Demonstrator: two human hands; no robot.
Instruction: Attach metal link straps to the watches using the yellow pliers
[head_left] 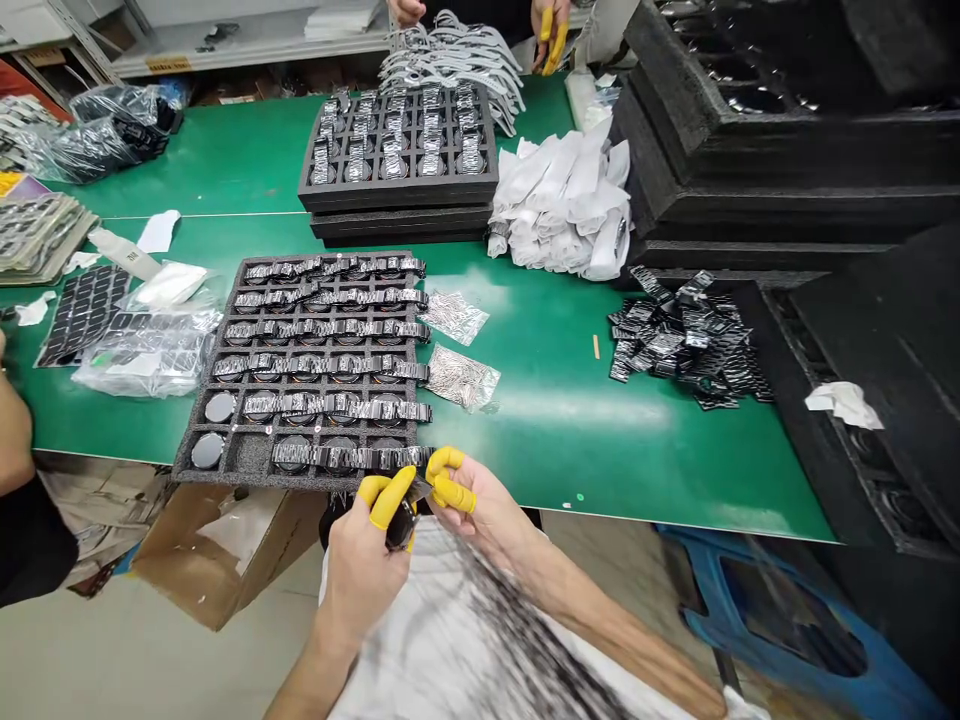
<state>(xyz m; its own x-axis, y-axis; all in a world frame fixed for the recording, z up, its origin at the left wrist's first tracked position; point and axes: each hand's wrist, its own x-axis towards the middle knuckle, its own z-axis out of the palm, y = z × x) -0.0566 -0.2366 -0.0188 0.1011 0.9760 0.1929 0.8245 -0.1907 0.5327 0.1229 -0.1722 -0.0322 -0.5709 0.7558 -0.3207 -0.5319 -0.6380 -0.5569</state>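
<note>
Both my hands are close together at the near edge of the green table, wearing yellow finger covers. My left hand [367, 550] is closed around a black watch [401, 525], with its thumb and finger along the sides. My right hand [472, 495] pinches at the watch's upper end; what sits between those fingertips is too small to make out. Just beyond them lies a black foam tray [251, 460] with rows of black watches on link bracelets. Two round watch heads without visible bracelets sit at its left.
Bags of small metal pins [463, 377] lie right of the tray. Farther right are a pile of black bracelet pieces [686, 340], white-wrapped items [562, 200] and stacked foam trays [787, 215]. Another filled tray [397, 190] stands behind. Other people's hands show at the far side and left edge.
</note>
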